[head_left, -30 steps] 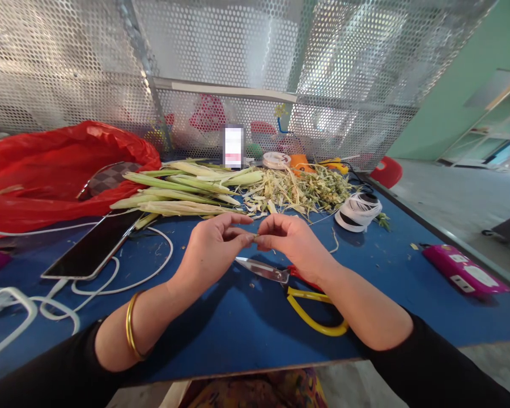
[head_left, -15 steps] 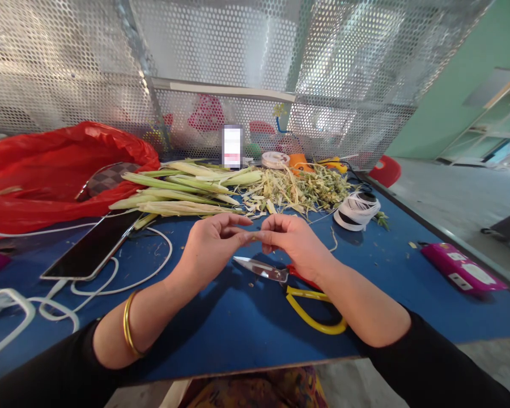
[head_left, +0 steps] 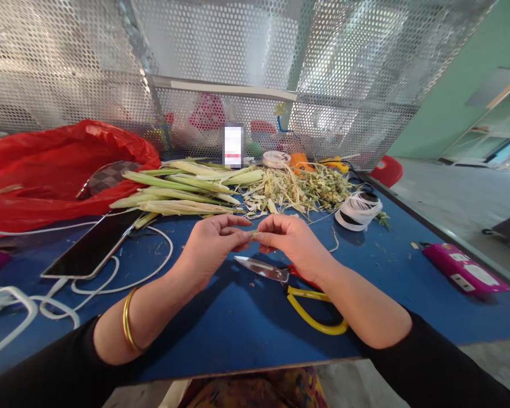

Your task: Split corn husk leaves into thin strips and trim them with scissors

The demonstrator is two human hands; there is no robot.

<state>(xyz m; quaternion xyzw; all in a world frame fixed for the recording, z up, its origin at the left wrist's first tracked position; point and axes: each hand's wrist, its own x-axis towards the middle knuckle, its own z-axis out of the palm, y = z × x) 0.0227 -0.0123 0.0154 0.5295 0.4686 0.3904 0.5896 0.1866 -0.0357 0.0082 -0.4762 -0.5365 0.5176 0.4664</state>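
Observation:
My left hand and my right hand meet above the blue table, thumbs and fingers pinched. Between their fingertips is a small pale green-yellow plant piece, mostly covered by the fingers. Below them lies a pair of scissors with yellow and red handles, partly under my right wrist, its blades pointing left. Just beyond the hands are long green corn husks on the left and a heap of dried plant scraps on the right. A spool of white thread stands right of my right hand.
To the left are a red plastic bag, a dark tablet or phone and looped white cables. A lit phone stands against the perforated metal screen. A magenta packet lies near the right edge.
The pinched plant piece shows slightly more between the fingertips, and the fingers have shifted a little. Everything else stays put apart from a slight camera movement.

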